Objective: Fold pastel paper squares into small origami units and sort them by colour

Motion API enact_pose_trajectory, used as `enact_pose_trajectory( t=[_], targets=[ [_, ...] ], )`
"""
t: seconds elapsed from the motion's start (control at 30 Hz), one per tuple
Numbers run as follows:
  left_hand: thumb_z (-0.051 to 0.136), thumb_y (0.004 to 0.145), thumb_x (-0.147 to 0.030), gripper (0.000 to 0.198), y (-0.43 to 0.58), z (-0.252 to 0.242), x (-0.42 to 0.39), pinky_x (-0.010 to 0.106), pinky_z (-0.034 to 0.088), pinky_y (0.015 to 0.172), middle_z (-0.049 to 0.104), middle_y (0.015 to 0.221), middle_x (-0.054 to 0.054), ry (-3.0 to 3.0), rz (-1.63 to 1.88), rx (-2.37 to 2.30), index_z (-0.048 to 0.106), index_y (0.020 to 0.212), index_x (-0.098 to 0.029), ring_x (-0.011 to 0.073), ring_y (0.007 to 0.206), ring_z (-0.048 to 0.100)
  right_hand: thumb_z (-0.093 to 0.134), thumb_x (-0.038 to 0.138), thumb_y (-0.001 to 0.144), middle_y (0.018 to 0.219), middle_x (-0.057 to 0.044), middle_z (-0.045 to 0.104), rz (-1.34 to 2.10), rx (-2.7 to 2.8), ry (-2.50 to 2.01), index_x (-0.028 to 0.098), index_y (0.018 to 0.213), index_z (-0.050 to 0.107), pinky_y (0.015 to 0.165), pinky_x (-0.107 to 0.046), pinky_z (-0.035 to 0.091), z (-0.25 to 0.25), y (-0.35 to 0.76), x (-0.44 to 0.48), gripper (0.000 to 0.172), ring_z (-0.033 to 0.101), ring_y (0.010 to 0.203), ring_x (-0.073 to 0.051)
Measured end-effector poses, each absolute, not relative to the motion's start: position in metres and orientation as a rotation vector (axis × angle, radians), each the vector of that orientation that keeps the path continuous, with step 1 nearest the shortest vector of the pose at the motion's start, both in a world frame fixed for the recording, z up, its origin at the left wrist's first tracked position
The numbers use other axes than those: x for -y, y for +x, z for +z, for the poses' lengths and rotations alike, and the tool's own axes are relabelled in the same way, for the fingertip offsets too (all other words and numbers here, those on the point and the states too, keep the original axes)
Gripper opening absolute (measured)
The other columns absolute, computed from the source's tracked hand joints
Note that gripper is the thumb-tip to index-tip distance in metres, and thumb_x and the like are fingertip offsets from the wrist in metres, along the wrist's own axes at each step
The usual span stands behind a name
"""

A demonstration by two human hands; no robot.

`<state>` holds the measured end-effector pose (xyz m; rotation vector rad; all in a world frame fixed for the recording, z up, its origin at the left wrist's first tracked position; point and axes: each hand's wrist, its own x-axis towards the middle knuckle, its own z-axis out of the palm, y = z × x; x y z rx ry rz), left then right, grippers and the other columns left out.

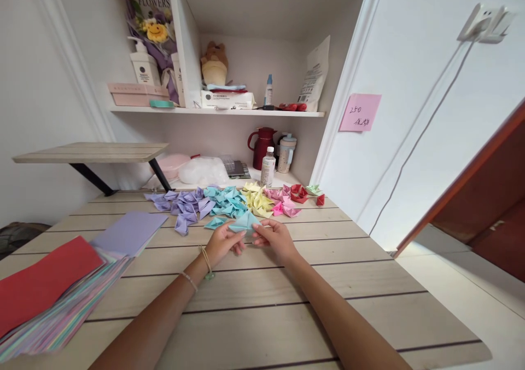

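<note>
A light blue folded paper boat (245, 222) is held up between my two hands, just above the table. My left hand (223, 240) pinches its left end, with bracelets on the wrist. On the right end, my right hand (274, 235) has thumb and fingers closed. Right behind the hands lies a pile of blue paper boats (229, 199), with one blue boat (216, 223) lying apart near my left fingers. Purple boats (186, 203) spread to the left of the pile. To its right are yellow boats (258, 201), pink boats (285, 200) and red boats (299, 193).
A fanned stack of coloured paper (77, 310) lies at the table's left, with red (45, 282) and purple sheets (129, 232) on top. A small raised stand (92, 151) is at back left. A bottle (268, 167) stands behind the boats, before the shelf (217, 111).
</note>
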<state>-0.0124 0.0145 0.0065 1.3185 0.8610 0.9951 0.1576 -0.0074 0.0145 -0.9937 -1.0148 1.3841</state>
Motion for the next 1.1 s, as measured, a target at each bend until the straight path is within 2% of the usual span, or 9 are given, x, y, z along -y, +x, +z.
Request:
enact_pose_trajectory(
  t=[0.07, 0.17, 0.37, 0.5, 0.63, 0.73, 0.87, 0.97, 1.1],
  targets=[
    [0.072, 0.062, -0.035, 0.04, -0.014, 0.008, -0.014, 0.026, 0.049, 0.051, 0.068, 0.064, 0.005, 1.27, 1.064, -0.855, 0.053, 0.091, -0.014, 0.0128, 0.046, 0.059, 0.075, 0.042, 0.057, 0.063, -0.004, 0.067, 1.334, 1.064, -1.011, 0.016, 0.073, 0.059, 0.049, -0.024, 0.049, 0.013, 0.157, 0.007, 0.035, 0.062, 0.052, -0.015],
    [0.072, 0.062, -0.036, 0.034, -0.016, 0.01, -0.014, 0.028, 0.052, 0.061, 0.07, 0.075, 0.008, 1.237, 1.129, -0.851, 0.058, 0.082, -0.012, 0.0146, 0.057, 0.064, 0.075, 0.045, 0.055, 0.064, -0.004, 0.067, 1.303, 1.068, -1.016, 0.015, 0.071, 0.059, 0.052, -0.026, 0.05, 0.012, 0.157, 0.007, 0.037, 0.063, 0.055, -0.017],
    [0.076, 0.055, -0.035, 0.031, -0.014, 0.004, -0.019, 0.029, 0.054, 0.068, 0.068, 0.068, 0.004, 1.174, 1.196, -0.92, 0.063, 0.07, -0.011, 0.0157, 0.064, 0.065, 0.075, 0.045, 0.055, 0.059, -0.002, 0.064, 1.246, 1.083, -0.982, 0.015, 0.065, 0.057, 0.057, -0.026, 0.049, 0.012, 0.156, 0.007, 0.036, 0.063, 0.063, -0.017],
    [0.08, 0.05, -0.028, 0.033, -0.014, 0.003, -0.02, 0.027, 0.055, 0.061, 0.065, 0.065, 0.001, 1.147, 1.2, -0.93, 0.061, 0.073, -0.011, 0.0123, 0.057, 0.062, 0.075, 0.042, 0.055, 0.06, 0.0, 0.062, 1.204, 1.088, -0.952, 0.016, 0.064, 0.054, 0.061, -0.027, 0.05, 0.01, 0.155, 0.005, 0.035, 0.061, 0.059, -0.015],
    [0.08, 0.051, -0.024, 0.044, -0.014, 0.004, -0.02, 0.023, 0.053, 0.054, 0.06, 0.062, -0.002, 1.198, 1.145, -0.882, 0.06, 0.088, -0.012, 0.0092, 0.052, 0.059, 0.076, 0.038, 0.054, 0.061, 0.003, 0.062, 1.201, 1.062, -0.901, 0.018, 0.083, 0.053, 0.062, -0.03, 0.051, 0.009, 0.154, 0.006, 0.042, 0.061, 0.055, -0.014],
    [0.078, 0.055, -0.026, 0.045, -0.013, 0.004, -0.018, 0.023, 0.051, 0.052, 0.064, 0.067, 0.002, 1.273, 1.035, -0.863, 0.059, 0.093, -0.011, 0.0104, 0.053, 0.06, 0.075, 0.036, 0.056, 0.061, 0.003, 0.063, 1.221, 1.104, -0.906, 0.018, 0.099, 0.05, 0.06, -0.029, 0.051, 0.007, 0.154, 0.007, 0.053, 0.061, 0.054, -0.014],
    [0.077, 0.056, -0.027, 0.038, -0.013, 0.002, -0.015, 0.024, 0.051, 0.053, 0.067, 0.069, 0.006, 1.372, 0.913, -0.855, 0.06, 0.086, -0.01, 0.0123, 0.053, 0.061, 0.077, 0.031, 0.054, 0.061, 0.003, 0.063, 1.214, 1.207, -0.95, 0.017, 0.103, 0.051, 0.054, -0.025, 0.05, 0.004, 0.153, 0.007, 0.057, 0.06, 0.051, -0.013],
    [0.077, 0.057, -0.029, 0.035, -0.014, 0.002, -0.016, 0.024, 0.051, 0.054, 0.067, 0.067, 0.006, 1.372, 0.901, -0.864, 0.06, 0.082, -0.01, 0.0134, 0.054, 0.063, 0.078, 0.028, 0.053, 0.059, 0.003, 0.062, 1.265, 1.205, -0.951, 0.016, 0.1, 0.054, 0.056, -0.026, 0.052, 0.003, 0.155, 0.005, 0.054, 0.061, 0.052, -0.013],
    [0.074, 0.06, -0.032, 0.038, -0.018, 0.006, -0.017, 0.025, 0.051, 0.061, 0.069, 0.077, 0.01, 1.303, 0.895, -0.864, 0.06, 0.088, -0.011, 0.0178, 0.067, 0.067, 0.069, 0.034, 0.067, 0.065, -0.003, 0.066, 1.389, 1.128, -0.928, 0.014, 0.102, 0.056, 0.064, -0.03, 0.054, 0.009, 0.16, 0.005, 0.043, 0.067, 0.065, -0.017]
  ],
)
